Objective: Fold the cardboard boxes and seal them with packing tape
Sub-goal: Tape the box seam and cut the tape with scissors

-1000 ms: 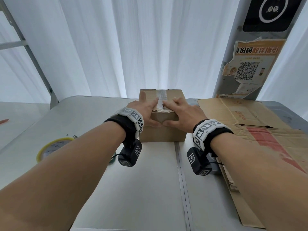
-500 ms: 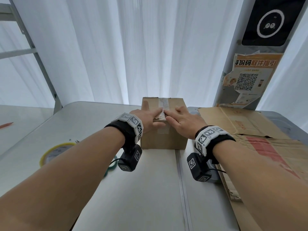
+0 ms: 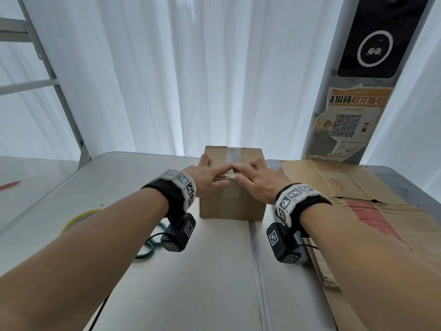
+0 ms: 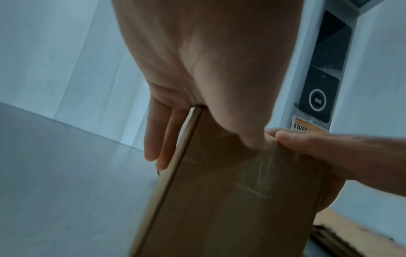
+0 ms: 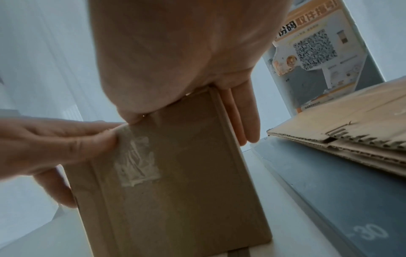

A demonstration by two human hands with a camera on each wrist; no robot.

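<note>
We are looking at a pale grey table (image 3: 202, 283) that is carrying a closed cardboard box (image 3: 232, 209) near its far edge. Flattened cardboard sheets (image 3: 346, 182) are lying along its right side, while a yellow-rimmed tape roll (image 3: 78, 217) and green-handled scissors (image 3: 149, 247) are resting at left.

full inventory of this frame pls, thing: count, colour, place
cardboard box: 1, brown, table centre, closed
packing tape strip: 1, clear, along box top, down near face
flattened cardboard: stack, brown, right of box
tape roll: 1, yellow-rimmed, table left
scissors: 1, teal handles, under left forearm
table: 1, grey
curtain: white, behind
QR poster: 1, orange, pillar right
left hand: pressing tape at box's near top edge
right hand: same, fingertips meeting left's
</note>
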